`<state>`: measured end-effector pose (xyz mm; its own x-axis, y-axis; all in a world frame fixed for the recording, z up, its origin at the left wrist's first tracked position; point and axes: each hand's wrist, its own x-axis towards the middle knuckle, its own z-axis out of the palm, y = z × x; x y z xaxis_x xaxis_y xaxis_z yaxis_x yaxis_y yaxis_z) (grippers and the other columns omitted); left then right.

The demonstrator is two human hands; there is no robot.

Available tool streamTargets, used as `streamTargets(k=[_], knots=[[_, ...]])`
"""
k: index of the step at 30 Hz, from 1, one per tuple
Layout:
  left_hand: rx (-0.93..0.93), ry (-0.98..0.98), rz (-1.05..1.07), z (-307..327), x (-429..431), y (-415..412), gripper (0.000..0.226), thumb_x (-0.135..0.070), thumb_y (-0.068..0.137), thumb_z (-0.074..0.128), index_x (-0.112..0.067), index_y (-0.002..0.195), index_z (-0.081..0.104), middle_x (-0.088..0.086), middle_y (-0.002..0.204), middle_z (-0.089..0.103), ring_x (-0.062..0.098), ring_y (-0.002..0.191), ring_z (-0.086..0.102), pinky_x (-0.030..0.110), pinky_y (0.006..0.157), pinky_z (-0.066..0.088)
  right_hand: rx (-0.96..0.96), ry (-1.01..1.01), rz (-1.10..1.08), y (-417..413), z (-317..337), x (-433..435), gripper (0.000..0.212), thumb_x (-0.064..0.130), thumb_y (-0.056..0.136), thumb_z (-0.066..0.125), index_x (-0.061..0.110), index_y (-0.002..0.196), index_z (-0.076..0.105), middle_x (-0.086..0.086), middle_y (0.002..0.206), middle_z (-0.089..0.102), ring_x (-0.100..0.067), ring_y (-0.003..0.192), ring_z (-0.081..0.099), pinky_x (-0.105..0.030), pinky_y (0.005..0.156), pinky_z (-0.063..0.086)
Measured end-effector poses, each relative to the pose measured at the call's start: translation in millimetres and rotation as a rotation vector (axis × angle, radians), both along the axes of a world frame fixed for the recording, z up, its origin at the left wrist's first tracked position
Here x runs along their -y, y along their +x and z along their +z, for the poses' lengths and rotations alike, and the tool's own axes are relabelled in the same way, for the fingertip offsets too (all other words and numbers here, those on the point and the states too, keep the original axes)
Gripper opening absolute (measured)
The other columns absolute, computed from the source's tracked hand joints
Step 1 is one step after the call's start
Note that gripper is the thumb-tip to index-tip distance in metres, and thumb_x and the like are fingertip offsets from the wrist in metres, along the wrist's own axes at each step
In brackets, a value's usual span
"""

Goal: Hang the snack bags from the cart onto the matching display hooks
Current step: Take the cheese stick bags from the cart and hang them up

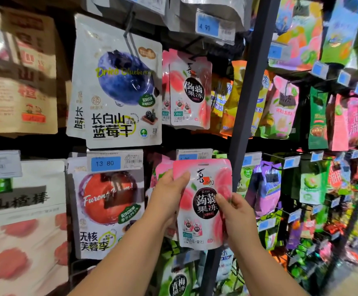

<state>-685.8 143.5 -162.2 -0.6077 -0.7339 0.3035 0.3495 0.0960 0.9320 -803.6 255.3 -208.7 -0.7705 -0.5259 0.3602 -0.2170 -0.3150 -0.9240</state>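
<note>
The snack bag [203,180] is pink and white with a black circle; the blueberry bag [118,86] at ten o'clock is white.

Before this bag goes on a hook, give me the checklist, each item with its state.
1. Left hand and right hand both hold the pink jelly bag: ok.
2. Bag upright, print facing the person: ok.
3. Bag's top edge free of fingers: ok.
4. Matching design found: the hanging pink jelly bags on the row above carry the same print: ok.
5. Hook behind the held bag free and lined up: hidden, cannot tell.
</note>
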Motion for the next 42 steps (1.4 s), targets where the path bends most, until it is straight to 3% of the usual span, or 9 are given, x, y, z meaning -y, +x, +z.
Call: streamTargets(k=[5, 9, 13, 17, 24, 31, 36, 38, 42], knots=[[-0.011, -0.096, 0.131, 39, -8, 1, 0.037, -0.05, 0.072, 0.063, -0.025, 0.099, 0.066, 0.001, 0.099, 0.074, 0.023, 0.094, 0.07, 0.051, 0.09, 0.053, -0.038, -0.072, 0.029, -3, 38, 7, 0.016, 0.02, 0.088, 0.07, 0.022, 0.071, 0.069, -0.016, 0.082, 0.071, -0.03, 0.08, 0.067, -0.056, 0.082, 0.054], [-0.058, -0.112, 0.151, 77, -10, 0, 0.028, -0.039, 0.08, 0.068, -0.022, 0.102, 0.067, 0.005, 0.1, 0.074, 0.025, 0.092, 0.071, 0.05, 0.086, 0.056, -0.098, -0.123, -0.017, -9, 74, 18, 0.018, 0.038, 0.072, 0.074, 0.022, 0.07, 0.067, -0.01, 0.075, 0.067, -0.023, 0.076, 0.063, -0.055, 0.081, 0.054], [-0.165, -0.024, 0.101, 115, -2, -8, 0.057, -0.034, 0.078, 0.073, -0.009, 0.127, 0.056, 0.018, 0.115, 0.068, 0.031, 0.096, 0.069, 0.044, 0.078, 0.059, -0.141, -0.158, -0.021, -9, 113, 26, 0.016, 0.027, 0.083, 0.073, 0.018, 0.071, 0.065, -0.009, 0.078, 0.068, -0.024, 0.077, 0.065, -0.051, 0.079, 0.055], [-0.196, -0.082, 0.188, 140, 38, -36, 0.094, -0.058, 0.051, 0.072, -0.017, 0.132, 0.051, 0.013, 0.128, 0.062, 0.035, 0.112, 0.063, 0.055, 0.094, 0.05, -0.195, -0.187, -0.044, -12, 150, 39, 0.01, 0.023, 0.087, 0.07, 0.017, 0.079, 0.069, -0.014, 0.09, 0.073, -0.034, 0.091, 0.07, -0.052, 0.084, 0.057], [-0.184, -0.183, 0.282, 192, 24, -23, 0.036, -0.033, 0.083, 0.068, -0.014, 0.112, 0.056, 0.004, 0.105, 0.067, 0.022, 0.094, 0.065, 0.033, 0.083, 0.054, -0.132, -0.213, -0.048, -15, 187, 66, 0.01, 0.028, 0.083, 0.069, 0.026, 0.073, 0.07, -0.007, 0.089, 0.074, -0.03, 0.09, 0.07, -0.057, 0.085, 0.056], [-0.171, -0.23, 0.332, 217, 47, -38, 0.073, -0.04, 0.09, 0.062, -0.008, 0.149, 0.032, 0.011, 0.151, 0.039, 0.028, 0.136, 0.04, 0.041, 0.112, 0.034, -0.151, -0.245, -0.075, -22, 205, 85, 0.031, 0.048, 0.07, 0.066, 0.018, 0.081, 0.065, -0.021, 0.097, 0.069, -0.043, 0.097, 0.064, -0.062, 0.086, 0.052], [-0.15, -0.221, 0.333, 236, 54, -34, 0.053, -0.051, 0.074, 0.071, -0.013, 0.11, 0.063, 0.012, 0.123, 0.062, 0.032, 0.116, 0.058, 0.046, 0.103, 0.045, -0.165, -0.257, -0.053, -33, 216, 92, 0.011, 0.033, 0.084, 0.069, 0.023, 0.081, 0.07, -0.007, 0.093, 0.074, -0.03, 0.093, 0.07, -0.056, 0.087, 0.055], [-0.159, -0.218, 0.324, 241, 54, -34, 0.04, -0.054, 0.06, 0.07, -0.022, 0.08, 0.057, 0.01, 0.103, 0.067, 0.034, 0.103, 0.063, 0.05, 0.096, 0.049, -0.158, -0.26, -0.04, -38, 216, 95, 0.005, 0.029, 0.087, 0.068, 0.026, 0.084, 0.07, -0.006, 0.094, 0.074, -0.029, 0.093, 0.07, -0.056, 0.086, 0.055], [-0.198, -0.224, 0.328, 246, 56, -37, 0.03, -0.049, 0.062, 0.07, -0.021, 0.068, 0.06, 0.015, 0.089, 0.073, 0.037, 0.09, 0.069, 0.053, 0.086, 0.055, -0.172, -0.296, -0.05, -40, 217, 97, 0.004, 0.03, 0.086, 0.069, 0.027, 0.083, 0.071, -0.005, 0.095, 0.074, -0.028, 0.095, 0.07, -0.056, 0.088, 0.054]])
